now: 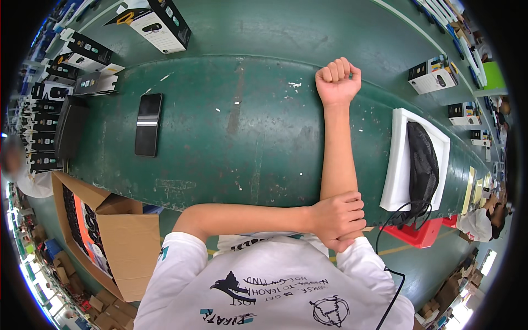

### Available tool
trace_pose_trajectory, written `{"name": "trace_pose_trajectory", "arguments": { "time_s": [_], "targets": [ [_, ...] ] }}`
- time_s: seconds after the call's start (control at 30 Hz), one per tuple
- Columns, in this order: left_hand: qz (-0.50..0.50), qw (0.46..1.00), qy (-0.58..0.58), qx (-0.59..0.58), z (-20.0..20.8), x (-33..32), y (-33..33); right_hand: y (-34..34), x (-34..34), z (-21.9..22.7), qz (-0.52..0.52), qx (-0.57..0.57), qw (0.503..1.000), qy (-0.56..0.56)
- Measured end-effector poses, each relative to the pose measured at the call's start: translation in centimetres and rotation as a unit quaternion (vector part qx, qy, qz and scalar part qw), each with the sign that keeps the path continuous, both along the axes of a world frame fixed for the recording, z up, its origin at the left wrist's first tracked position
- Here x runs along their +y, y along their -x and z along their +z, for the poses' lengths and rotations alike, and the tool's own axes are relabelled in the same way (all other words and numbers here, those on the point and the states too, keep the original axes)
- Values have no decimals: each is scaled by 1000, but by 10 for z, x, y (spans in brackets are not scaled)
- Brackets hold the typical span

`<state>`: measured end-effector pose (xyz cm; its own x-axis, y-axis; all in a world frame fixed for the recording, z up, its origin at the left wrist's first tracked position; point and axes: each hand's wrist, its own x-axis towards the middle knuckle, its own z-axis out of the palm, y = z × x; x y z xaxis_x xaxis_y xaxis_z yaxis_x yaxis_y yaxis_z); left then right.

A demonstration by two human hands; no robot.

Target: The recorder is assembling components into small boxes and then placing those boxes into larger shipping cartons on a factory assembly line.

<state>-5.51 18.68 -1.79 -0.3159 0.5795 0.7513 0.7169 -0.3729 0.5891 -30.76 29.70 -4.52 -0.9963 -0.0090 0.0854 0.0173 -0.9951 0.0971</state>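
My left arm reaches across my body, and my left hand [338, 220] is wrapped round my right forearm [339, 159] close to the elbow. That right arm lies stretched forward over the green tabletop [275, 143]. At its far end my right hand [338, 82] is curled into a fist, with the inner wrist turned up and nothing visible in the fingers. To the right of this forearm sits a white foam tray [392, 165] with a dark black-wrapped bundle [422, 165] in it. A black smartphone [148, 125] lies on the left part of the table.
Printed product boxes stand at the far left [159, 30] and far right [433, 76]. An open carton [129, 253] with packed goods is by the near left edge. Below the tray is a red plastic stool [415, 235]. A black cable [393, 291] hangs at my right. Other people sit at both sides.
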Motion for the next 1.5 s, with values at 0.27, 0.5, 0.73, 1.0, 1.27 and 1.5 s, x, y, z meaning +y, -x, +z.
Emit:
{"name": "trace_pose_trajectory", "arguments": {
  "time_s": [0.27,0.5,0.73,1.0,1.27,1.5],
  "targets": [
    [4,1000,-9,-6,3,2,-1,3,3,-1,9,1,1000,-7],
    [5,1000,-15,-18,3,0,-1,0,0,2,8,6,1000,-5],
    [-9,1000,-6,-15,1,0,1,-1,-1,2,18,17,1000,-10],
    [9,1000,-14,-3,3,1,-1,2,1,0,12,15,1000,-16],
    [1,1000,-16,-7,1,0,2,1,-1,0,12,8,1000,-12],
    [6,1000,-27,-7,3,2,1,3,1,1,5,4,1000,-12]
  ]
}}
